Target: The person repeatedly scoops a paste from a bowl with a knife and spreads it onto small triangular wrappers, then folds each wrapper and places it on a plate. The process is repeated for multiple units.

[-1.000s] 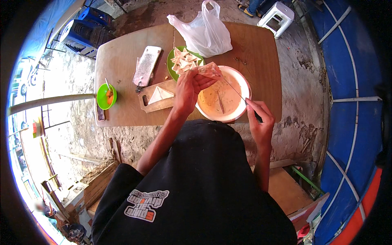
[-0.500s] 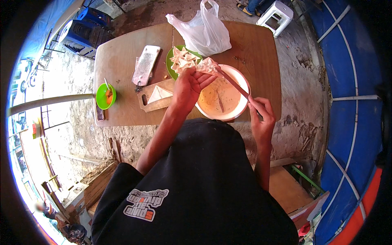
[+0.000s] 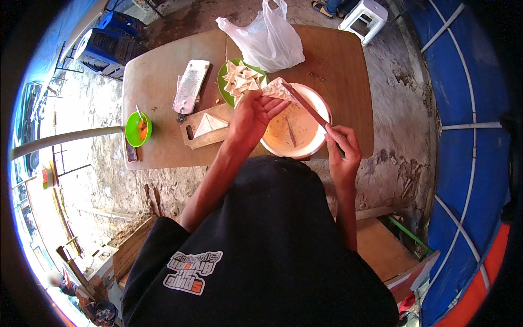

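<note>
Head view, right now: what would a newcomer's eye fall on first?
Probably the bulging white plastic bag at the far side of the brown wooden table, with pale folded triangles heaped on a round green plate to its near left. Next, the left hand holds a pale speckled triangular piece by the wide pale round bowl, while the right hand angles a long dark knife toward it.

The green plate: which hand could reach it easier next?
Probably the left hand: it's nearer the green plate, holding a triangular piece. The right hand, holding a knife, is across the bowl.
</note>
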### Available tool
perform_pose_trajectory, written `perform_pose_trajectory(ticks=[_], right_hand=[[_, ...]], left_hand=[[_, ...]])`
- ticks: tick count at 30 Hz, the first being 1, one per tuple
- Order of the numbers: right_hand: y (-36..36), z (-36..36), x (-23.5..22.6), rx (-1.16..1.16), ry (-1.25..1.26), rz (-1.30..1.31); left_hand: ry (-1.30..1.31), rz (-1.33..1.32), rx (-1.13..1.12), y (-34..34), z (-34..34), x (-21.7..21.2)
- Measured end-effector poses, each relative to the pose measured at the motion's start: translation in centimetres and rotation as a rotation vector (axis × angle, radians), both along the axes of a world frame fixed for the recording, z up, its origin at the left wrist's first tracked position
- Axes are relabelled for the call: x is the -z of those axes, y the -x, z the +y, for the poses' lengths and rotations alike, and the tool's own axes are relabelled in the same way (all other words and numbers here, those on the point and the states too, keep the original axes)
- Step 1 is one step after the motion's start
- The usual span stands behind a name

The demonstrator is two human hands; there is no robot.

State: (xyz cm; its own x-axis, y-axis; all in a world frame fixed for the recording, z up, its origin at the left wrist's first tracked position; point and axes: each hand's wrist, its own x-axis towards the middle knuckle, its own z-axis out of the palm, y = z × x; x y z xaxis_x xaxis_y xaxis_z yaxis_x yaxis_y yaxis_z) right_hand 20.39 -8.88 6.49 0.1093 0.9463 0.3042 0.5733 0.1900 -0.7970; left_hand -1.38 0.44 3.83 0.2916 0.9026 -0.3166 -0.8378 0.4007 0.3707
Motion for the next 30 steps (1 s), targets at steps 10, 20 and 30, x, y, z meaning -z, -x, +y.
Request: perform_pose_trajectory(ticks=[10,20,30], right_hand=[[-0.5,-1.2,1.6,0.036,-0.060,0.003],[-0.2,-1.1,0.3,0.007,-0.053,-0.031],[-0.7,-1.6,0.6,0.034,-0.039,-0.014]], left_hand=[[0.116,-0.179,-0.013,0.7,0.3,-1.0],[-0.089,0.177,-0.006,0.6,0.0,-2.2],[-0.061,0.153,-0.015,1.0,-0.3,-2.3]])
